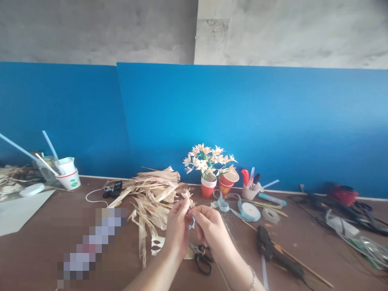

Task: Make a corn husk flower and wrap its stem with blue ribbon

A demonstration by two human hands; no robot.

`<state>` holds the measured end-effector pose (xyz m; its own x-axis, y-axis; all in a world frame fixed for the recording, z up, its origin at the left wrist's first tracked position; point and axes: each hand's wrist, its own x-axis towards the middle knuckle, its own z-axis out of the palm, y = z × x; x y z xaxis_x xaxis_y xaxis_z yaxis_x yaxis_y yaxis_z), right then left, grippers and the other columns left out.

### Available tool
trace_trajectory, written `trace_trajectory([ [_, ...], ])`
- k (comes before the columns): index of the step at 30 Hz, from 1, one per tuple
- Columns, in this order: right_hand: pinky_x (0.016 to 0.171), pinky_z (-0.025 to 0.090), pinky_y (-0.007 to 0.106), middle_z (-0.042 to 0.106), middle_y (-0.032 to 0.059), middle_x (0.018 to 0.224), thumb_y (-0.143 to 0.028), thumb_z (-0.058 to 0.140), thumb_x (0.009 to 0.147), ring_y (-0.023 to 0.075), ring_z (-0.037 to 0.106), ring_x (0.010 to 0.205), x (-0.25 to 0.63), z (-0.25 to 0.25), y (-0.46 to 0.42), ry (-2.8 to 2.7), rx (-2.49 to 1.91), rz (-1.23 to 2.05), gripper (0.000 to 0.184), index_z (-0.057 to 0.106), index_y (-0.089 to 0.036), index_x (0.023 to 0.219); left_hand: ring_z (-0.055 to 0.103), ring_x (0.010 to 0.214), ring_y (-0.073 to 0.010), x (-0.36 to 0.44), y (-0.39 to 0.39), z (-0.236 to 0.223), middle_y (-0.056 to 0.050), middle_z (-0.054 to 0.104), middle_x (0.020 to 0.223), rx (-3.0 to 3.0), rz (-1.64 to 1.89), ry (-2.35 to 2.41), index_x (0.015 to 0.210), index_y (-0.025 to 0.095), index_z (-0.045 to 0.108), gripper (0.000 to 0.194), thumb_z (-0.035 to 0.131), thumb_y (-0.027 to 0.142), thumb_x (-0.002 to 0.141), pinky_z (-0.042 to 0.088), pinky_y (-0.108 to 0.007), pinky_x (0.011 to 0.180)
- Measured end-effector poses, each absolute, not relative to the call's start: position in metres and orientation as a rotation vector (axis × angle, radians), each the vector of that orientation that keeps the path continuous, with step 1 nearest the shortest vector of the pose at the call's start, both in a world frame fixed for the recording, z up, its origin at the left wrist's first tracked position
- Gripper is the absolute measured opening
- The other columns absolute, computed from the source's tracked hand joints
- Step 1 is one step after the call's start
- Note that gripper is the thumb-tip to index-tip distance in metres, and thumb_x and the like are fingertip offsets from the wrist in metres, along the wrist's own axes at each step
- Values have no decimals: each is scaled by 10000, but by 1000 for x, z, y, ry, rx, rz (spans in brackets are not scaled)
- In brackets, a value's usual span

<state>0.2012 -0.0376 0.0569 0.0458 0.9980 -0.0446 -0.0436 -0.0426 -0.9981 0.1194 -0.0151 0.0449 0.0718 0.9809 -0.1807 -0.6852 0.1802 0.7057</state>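
Note:
A small pale flower [187,194], its petals like dried husk, points upward from the fingertips of my left hand [176,230], which is closed around its base. My right hand [210,224] pinches just below the flower, close against the left fingers; what lies in that pinch is hidden. A bit of light blue material [192,223] shows between the two hands. Under them on the table lie black-handled scissors [202,260], partly covered by my right hand. Left of my left hand spreads a heap of dried husks [157,186].
Similar flowers [209,159] stand in red paper cups [208,189] behind my hands. A blue ribbon roll [250,211], clear tape [270,216] and a hot glue gun [277,252] lie to the right, with cables [342,220] beyond. White cups [69,178] stand far left.

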Motion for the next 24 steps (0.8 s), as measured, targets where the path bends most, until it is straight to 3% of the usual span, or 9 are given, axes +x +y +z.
trace_trajectory([
  [9, 270, 158, 147, 405, -89, 317, -333, 530, 761, 24, 230, 251, 196, 51, -40, -1073, -1174, 1232, 236, 504, -173, 589, 439, 478, -67, 123, -20, 41, 59, 473, 532, 591, 1432, 834, 675, 162, 554, 354, 739, 463, 641, 331, -166, 437],
  [15, 279, 178, 147, 411, -86, 333, -350, 537, 775, 26, 254, 262, 193, 49, -40, -1056, -1168, 1219, 259, 478, -181, 588, 348, 326, -71, 126, -22, 34, 85, 425, 450, 584, 1399, 852, 687, 195, 523, 362, 712, 501, 646, 232, -185, 308],
  [24, 292, 182, 148, 401, -89, 355, -411, 568, 766, 26, 278, 283, 191, 45, -37, -1084, -1126, 1187, 303, 479, -174, 599, 365, 317, -58, 126, -26, 40, 85, 431, 420, 560, 1401, 790, 666, 189, 507, 351, 726, 462, 638, 229, -160, 333],
])
